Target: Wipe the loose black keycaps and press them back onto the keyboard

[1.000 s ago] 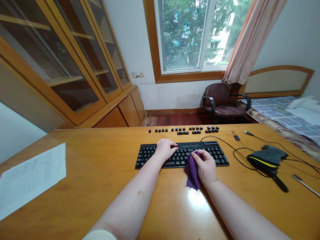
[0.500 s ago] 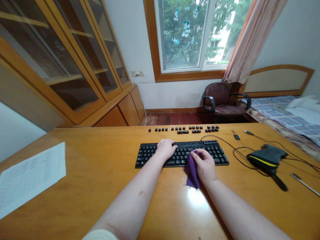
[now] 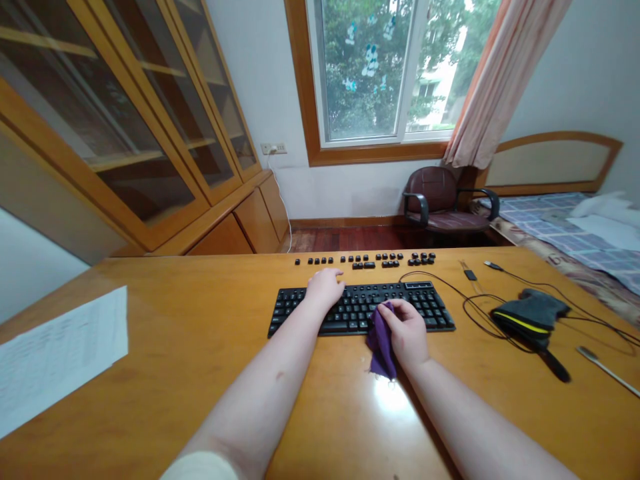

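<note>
Two bare hands at one wooden desk (image 3: pixel 175 333).

1. Right hand (image 3: pixel 409 331): fingers closed around a bunched purple cloth (image 3: pixel 380 341), pressing it on the near rows of a black keyboard (image 3: pixel 430 310). The cloth's tail trails to 6 o'clock onto the desk.
2. Left hand (image 3: pixel 324 288): fingers together, palm down on the keyboard's far rows, at 10 o'clock of the cloth.
3. Black pouch (image 3: pixel 530 312): at 3 o'clock of the keyboard.
4. Loose keycaps (image 3: pixel 367 259): in a row at 12 o'clock, apart from the keyboard.

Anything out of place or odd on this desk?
Yes: a row of loose black keycaps lies on the desk behind the keyboard, detached from it. The right hand presses a purple cloth on the keys; the left hand rests at its far edge.
</note>
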A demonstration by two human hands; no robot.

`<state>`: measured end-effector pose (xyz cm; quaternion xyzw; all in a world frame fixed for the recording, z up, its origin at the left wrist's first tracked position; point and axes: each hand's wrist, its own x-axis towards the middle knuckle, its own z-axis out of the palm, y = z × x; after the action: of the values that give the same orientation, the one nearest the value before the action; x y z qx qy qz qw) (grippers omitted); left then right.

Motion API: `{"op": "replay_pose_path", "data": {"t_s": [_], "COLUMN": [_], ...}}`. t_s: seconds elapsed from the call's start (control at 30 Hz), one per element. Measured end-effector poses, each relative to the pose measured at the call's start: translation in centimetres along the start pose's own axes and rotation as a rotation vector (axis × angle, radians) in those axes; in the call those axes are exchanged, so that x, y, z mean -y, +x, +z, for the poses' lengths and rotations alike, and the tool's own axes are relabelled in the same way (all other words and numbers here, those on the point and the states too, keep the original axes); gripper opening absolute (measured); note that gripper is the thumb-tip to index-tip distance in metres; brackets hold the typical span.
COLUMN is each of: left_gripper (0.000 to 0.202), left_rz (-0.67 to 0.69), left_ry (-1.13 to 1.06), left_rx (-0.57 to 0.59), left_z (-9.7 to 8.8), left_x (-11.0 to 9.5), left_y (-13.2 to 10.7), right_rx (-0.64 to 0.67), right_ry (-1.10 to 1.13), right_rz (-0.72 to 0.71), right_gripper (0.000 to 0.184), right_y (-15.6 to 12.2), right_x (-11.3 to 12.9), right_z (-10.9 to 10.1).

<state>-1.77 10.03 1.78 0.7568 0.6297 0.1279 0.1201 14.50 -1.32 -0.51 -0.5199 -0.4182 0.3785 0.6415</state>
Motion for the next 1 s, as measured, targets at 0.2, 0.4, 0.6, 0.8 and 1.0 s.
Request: {"op": "replay_pose_path", "data": {"t_s": [0.2, 0.4, 0.6, 0.8, 1.0], "left_gripper": [0.03, 0.029, 0.024, 0.019, 0.017], "left_rz": [0.026, 0.056, 0.043, 0.035, 0.111], "left_ry": [0.081, 0.109, 0.096, -0.006, -0.472], "left_rx": [0.012, 0.029, 0.044, -0.042, -0.145], "left_z": [0.0, 0.6, 1.3, 0.1, 0.4], "left_x": [-1.2, -2.7, -3.0, -3.1, -5.3], "left_y": [4.3, 6.8, 7.3, 5.2, -3.0], "right_rx": [0.01, 0.01, 0.02, 0.019, 0.019], "right_ry": [-0.013, 0.02, 0.017, 0.014, 0.064], "right_rz": [-0.018, -0.001, -0.005, 0.007, 0.057], "right_gripper": [0.021, 0.021, 0.018, 0.022, 0.025], "right_y": [0.1, 0.0, -0.1, -0.1, 0.1], "right_x": [-0.1, -0.2, -0.3, -0.2, 0.2], "right_z": [-0.1, 0.1, 0.2, 0.1, 0.1]}}
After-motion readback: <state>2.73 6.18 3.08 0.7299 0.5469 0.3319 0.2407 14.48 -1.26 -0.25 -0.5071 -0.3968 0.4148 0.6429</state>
